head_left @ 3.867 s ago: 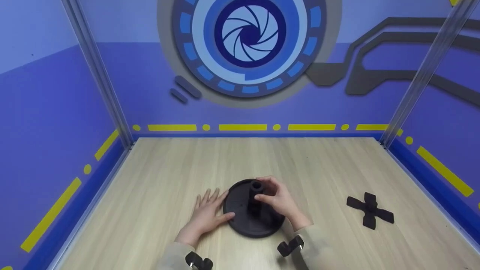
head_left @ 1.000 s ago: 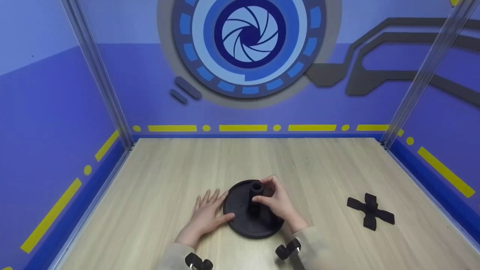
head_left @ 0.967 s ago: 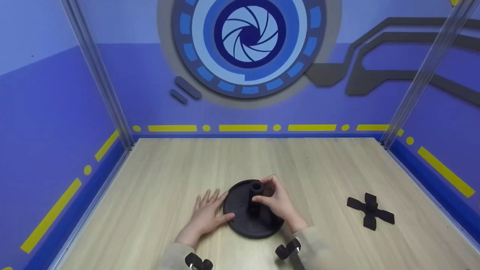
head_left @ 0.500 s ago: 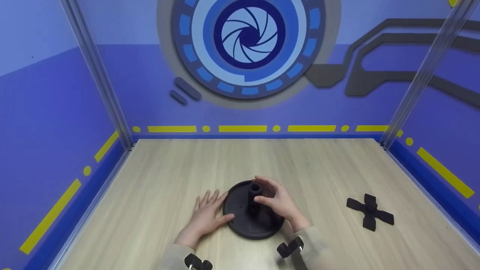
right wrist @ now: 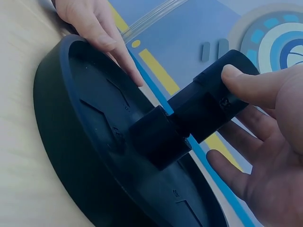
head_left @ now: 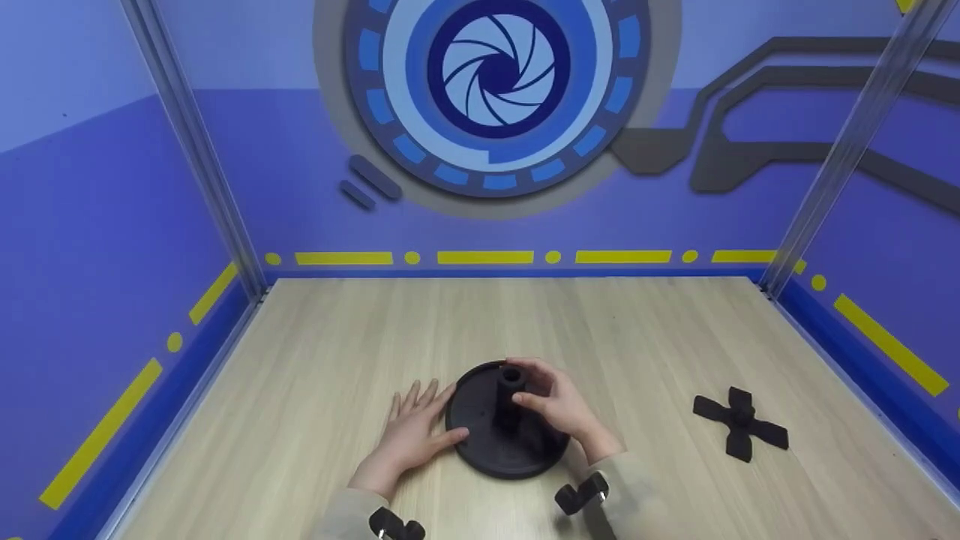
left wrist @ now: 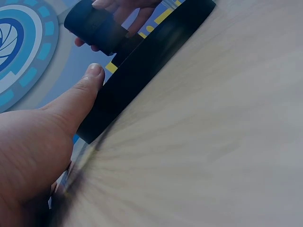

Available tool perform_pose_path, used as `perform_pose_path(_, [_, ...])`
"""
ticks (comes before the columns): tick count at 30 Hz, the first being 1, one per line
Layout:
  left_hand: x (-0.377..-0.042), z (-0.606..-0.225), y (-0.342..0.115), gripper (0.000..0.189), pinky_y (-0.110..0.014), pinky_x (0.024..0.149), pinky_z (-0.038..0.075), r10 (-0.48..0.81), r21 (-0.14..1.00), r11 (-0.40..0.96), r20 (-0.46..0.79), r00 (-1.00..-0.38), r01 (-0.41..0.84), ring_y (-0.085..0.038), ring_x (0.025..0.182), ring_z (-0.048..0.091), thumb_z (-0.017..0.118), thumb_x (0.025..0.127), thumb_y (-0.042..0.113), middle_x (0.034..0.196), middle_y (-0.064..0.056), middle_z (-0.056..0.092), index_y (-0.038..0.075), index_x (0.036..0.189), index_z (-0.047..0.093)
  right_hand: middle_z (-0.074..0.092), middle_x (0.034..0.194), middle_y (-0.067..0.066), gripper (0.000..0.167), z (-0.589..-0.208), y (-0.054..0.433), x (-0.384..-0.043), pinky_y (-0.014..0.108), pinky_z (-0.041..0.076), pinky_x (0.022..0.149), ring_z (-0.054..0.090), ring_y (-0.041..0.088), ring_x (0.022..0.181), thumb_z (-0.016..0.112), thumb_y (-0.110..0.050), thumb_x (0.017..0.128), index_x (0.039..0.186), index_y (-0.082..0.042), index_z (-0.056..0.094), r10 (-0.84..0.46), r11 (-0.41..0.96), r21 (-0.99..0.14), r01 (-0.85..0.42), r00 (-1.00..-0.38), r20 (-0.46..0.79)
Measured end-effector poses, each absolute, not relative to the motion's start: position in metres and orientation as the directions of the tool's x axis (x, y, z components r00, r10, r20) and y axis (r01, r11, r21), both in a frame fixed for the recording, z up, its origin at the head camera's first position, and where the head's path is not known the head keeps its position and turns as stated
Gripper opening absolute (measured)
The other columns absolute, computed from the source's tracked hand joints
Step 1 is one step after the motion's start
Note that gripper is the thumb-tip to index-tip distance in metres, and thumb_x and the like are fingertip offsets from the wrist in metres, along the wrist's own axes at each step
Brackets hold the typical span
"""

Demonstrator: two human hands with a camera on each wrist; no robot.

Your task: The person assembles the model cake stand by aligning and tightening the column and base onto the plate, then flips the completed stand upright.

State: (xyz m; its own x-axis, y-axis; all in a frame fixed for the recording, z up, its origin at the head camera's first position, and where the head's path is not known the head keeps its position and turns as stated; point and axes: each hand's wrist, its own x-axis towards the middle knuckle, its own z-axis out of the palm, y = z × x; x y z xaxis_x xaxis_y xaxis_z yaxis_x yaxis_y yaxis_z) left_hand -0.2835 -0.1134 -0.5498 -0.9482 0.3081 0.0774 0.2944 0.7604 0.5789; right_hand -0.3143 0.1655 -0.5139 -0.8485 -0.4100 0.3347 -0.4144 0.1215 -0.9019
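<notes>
A black round base with a raised rim lies on the table. My left hand is spread flat beside it, the thumb resting on the rim and the other fingers against its left side. My right hand holds a black tube above the middle of the base, with the thumb on the near side and the fingers round the far side. In the right wrist view the tube stands at the end of a short post rising from the base. How far the two overlap is unclear.
A black four-bladed cross-shaped piece lies to the right on the wooden table. Blue panels with yellow dashes enclose the back and sides. Metal corner posts stand at the back corners.
The right hand's fingers have shifted round the tube to its far side, and the thumb has slid a little right. The left hand and base stay in place.
</notes>
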Motion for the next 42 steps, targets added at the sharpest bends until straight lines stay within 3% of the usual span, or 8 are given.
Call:
perform_pose_path(10, [-0.283,-0.55,-0.113,0.087,-0.071,0.127,0.001,0.309,0.58,0.759,0.078,-0.948,0.295,-0.049,0.158,0.013,0.064,0.091,0.065,0.168,-0.022,0.029,0.02,0.16,0.038,0.063,0.137,0.026,0.051,-0.512,0.163,-0.313,0.033,0.054,0.107,0.065,0.006,0.118,0.079,-0.004,0.088,0.134,0.004,0.059,-0.343,0.173,-0.912,-0.373,-0.891,0.299])
perform_pose_path(17, [-0.283,-0.55,-0.114,0.087,-0.071,0.127,0.001,0.317,0.581,0.753,0.092,-0.944,0.31,-0.05,0.158,0.013,0.064,0.092,0.065,0.168,-0.023,0.029,0.019,0.161,0.037,0.069,0.127,0.02,0.048,-0.51,0.16,-0.31,0.041,0.058,0.101,0.069,0.022,0.114,0.083,-0.009,0.086,0.128,0.0,0.061,-0.283,0.257,-0.887,-0.383,-0.907,0.31])
perform_pose_path(21, [-0.283,-0.55,-0.114,0.086,-0.07,0.128,0.0,0.315,0.577,0.757,0.088,-0.945,0.306,-0.05,0.158,0.013,0.064,0.092,0.064,0.168,-0.022,0.028,0.02,0.161,0.037,0.072,0.119,0.017,0.047,-0.51,0.157,-0.309,0.044,0.059,0.097,0.069,0.024,0.108,0.086,-0.009,0.083,0.122,-0.002,0.061,-0.243,0.275,-0.883,-0.38,-0.916,0.319])
perform_pose_path(31, [-0.284,-0.551,-0.115,0.088,-0.07,0.128,0.002,0.317,0.572,0.758,0.093,-0.944,0.312,-0.049,0.158,0.014,0.064,0.091,0.066,0.168,-0.022,0.029,0.019,0.161,0.037,0.074,0.111,0.014,0.049,-0.514,0.152,-0.308,0.028,0.057,0.094,0.069,0.023,0.107,0.091,-0.008,0.076,0.112,-0.004,0.059,-0.164,0.313,-0.856,-0.411,-0.911,0.378])
perform_pose_path(37, [-0.284,-0.551,-0.115,0.088,-0.07,0.128,0.002,0.317,0.57,0.76,0.096,-0.944,0.313,-0.049,0.158,0.014,0.064,0.091,0.066,0.168,-0.023,0.029,0.019,0.16,0.038,0.074,0.107,0.011,0.051,-0.517,0.151,-0.309,0.031,0.057,0.094,0.069,0.019,0.103,0.093,-0.008,0.073,0.11,-0.004,0.059,-0.144,0.32,-0.845,-0.428,-0.904,0.403])
perform_pose_path(42, [-0.284,-0.552,-0.115,0.088,-0.07,0.128,0.002,0.316,0.573,0.759,0.094,-0.944,0.311,-0.05,0.158,0.014,0.064,0.091,0.066,0.168,-0.023,0.029,0.019,0.16,0.038,0.07,0.113,0.009,0.055,-0.517,0.15,-0.309,0.033,0.055,0.099,0.066,0.022,0.109,0.093,-0.01,0.074,0.116,-0.005,0.058,-0.147,0.322,-0.848,-0.422,-0.907,0.396])
